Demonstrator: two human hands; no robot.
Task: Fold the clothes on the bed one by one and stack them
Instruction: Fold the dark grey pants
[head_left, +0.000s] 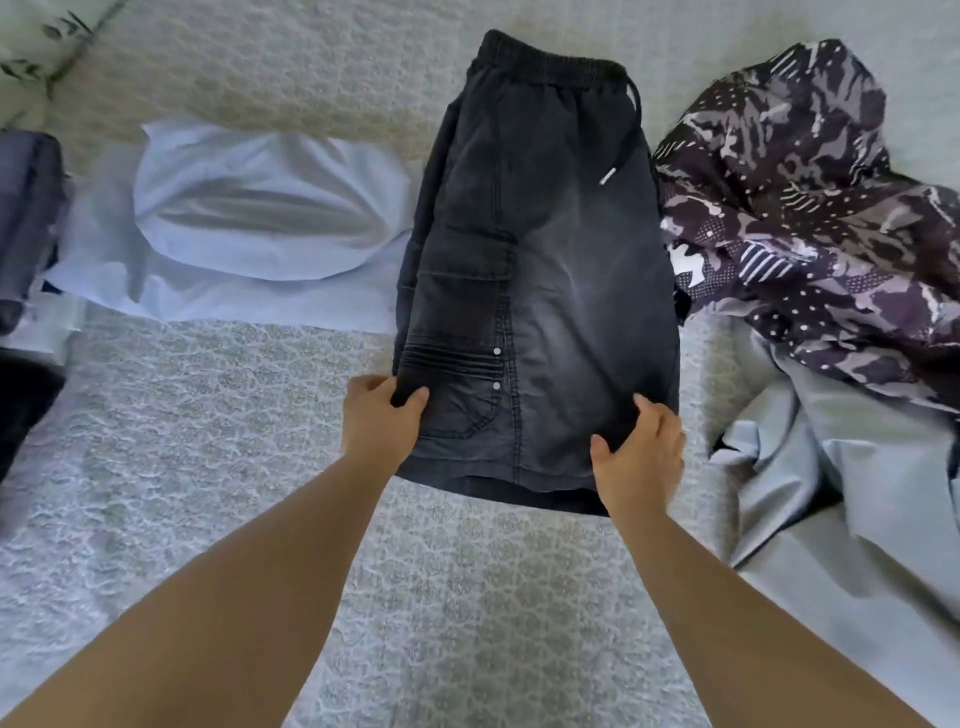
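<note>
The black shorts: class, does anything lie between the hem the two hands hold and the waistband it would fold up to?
Nothing visible does. The black shorts lie flat; left hand and right hand grip the hem. Only the drawstring rests on the fabric near the waistband.

Two bare forearms and hands, seen from a head-worn camera

Both arms enter from the lower edge, uncovered from elbow to fingertip; no sleeve, cuff or glove shows. The left hand (382, 423) and right hand (640, 457) carry no visible ring, watch or bracelet at finger or wrist. Fingernails look short and unpainted, though slight blur limits finer detail.
</note>
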